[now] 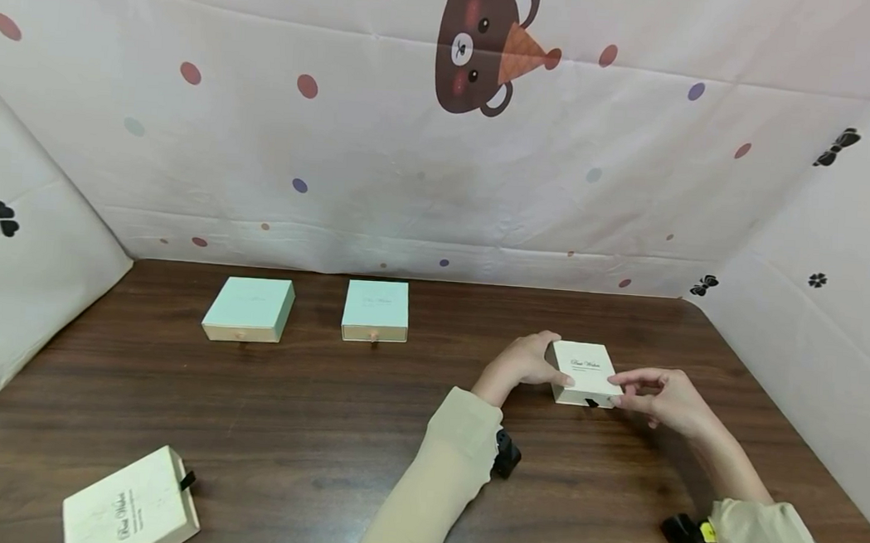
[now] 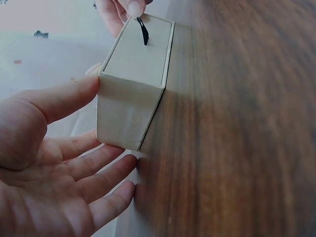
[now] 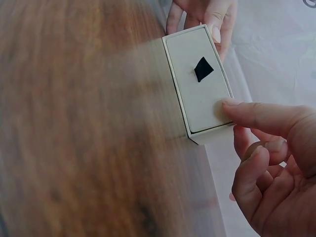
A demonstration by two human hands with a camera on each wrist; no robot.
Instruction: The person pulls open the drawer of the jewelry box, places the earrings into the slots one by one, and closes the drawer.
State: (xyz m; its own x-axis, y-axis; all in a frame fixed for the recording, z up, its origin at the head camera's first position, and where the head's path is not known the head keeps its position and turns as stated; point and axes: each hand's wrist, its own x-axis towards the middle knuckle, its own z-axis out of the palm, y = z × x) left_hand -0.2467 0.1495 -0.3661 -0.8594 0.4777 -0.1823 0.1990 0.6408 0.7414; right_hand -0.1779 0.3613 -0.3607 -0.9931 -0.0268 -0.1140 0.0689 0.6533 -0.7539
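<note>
A small white drawer box (image 1: pixel 583 362) with dark lettering on its lid lies at the right of the table in the head view. My left hand (image 1: pixel 522 363) holds it by its left side, thumb near the front corner and fingers along the far side. At the front right corner, the thumb and forefinger of my right hand (image 1: pixel 668 400) pinch the box, the thumb pressing the drawer front in the right wrist view. A black ribbon tab (image 3: pixel 203 69) sticks out of that front. The drawer sits flush inside its sleeve.
Two mint-green drawer boxes, a left one (image 1: pixel 252 303) and a middle one (image 1: pixel 376 304), stand towards the back of the brown wooden table (image 1: pixel 306 430). Another white box (image 1: pixel 132 502) with a black tab lies at the front left. Printed cloth (image 1: pixel 368 134) walls the back and sides.
</note>
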